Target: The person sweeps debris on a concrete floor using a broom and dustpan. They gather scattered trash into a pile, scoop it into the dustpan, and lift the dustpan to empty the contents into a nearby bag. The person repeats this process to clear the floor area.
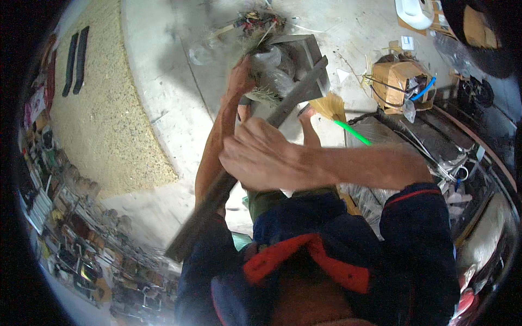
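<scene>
Red collar [337,269] of the wearer's dark shirt is nearest the camera, bottom centre. Just past it, right hand [266,155]: clenched round a long grey bar [198,225], about mid-length. Bar's long axis runs diagonally, low end at lower left over the left forearm, top end at upper right over the right side of a dark grey box-like scoop [312,49]. Looks like the scoop's handle, but can't confirm the join. Scoop lies ahead of the right hand, on the pale concrete floor [163,76] or just above it, can't tell which.

Left hand [241,79] is the nearer one to the scoop: at its left side, beside clear crumpled plastic [274,70] and dry twigs [266,95]. Fingers blurred; can't tell if it grasps anything or is just touching. Right hand sits nearer the wearer, on the bar.

Around: straw broom head [329,106] with green handle [352,132] just beyond the scoop's lower right corner; tangled debris heap [261,23] past its upper left corner; open cardboard box [389,81] with blue tube [424,90] farther right; yellow speckled panel [114,119] along the floor's left edge.
</scene>
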A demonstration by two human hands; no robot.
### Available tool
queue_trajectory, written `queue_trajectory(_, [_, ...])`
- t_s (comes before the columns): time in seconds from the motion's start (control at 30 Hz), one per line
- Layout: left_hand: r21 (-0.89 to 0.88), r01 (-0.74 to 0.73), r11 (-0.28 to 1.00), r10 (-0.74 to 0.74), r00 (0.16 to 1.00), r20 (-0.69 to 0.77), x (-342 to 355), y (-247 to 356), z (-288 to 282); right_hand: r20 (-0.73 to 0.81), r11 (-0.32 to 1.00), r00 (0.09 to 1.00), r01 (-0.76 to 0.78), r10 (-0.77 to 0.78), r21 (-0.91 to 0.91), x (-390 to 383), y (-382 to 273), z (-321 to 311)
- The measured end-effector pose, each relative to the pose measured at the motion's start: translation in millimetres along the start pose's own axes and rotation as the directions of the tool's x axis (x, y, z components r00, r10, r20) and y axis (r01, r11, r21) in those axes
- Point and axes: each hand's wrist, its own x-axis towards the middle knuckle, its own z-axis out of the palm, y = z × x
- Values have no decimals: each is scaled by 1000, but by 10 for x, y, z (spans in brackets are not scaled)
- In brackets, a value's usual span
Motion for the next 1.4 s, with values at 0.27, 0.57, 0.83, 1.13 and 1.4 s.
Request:
queue_trajectory(0.27, [56,23,998,-22,1000,-9,17,-96,-18,51,1000,998,28,-28,-1,263,-348,52])
queue_trajectory(0.57, [38,-68,997,73,989,-127,93,-323,-187,17,997,1000,6,-5,-74,232,-514,-269])
queue_trajectory(0.83, [-154,125,980,-124,992,11,-191,-71,-394,-171,986,973,-163,157,-26,-216,122,-760])
queue_trajectory(1.13, [-43,124,991,-129,983,-131,-281,-91,-560,-140,322,291,-885,946,337,-2217,2330,-638])
queue_trajectory(1.4, [-562,108,820,-245,954,-174,-501,173,-458,111,-100,2,-418,994,903,-5487,4152,2619])
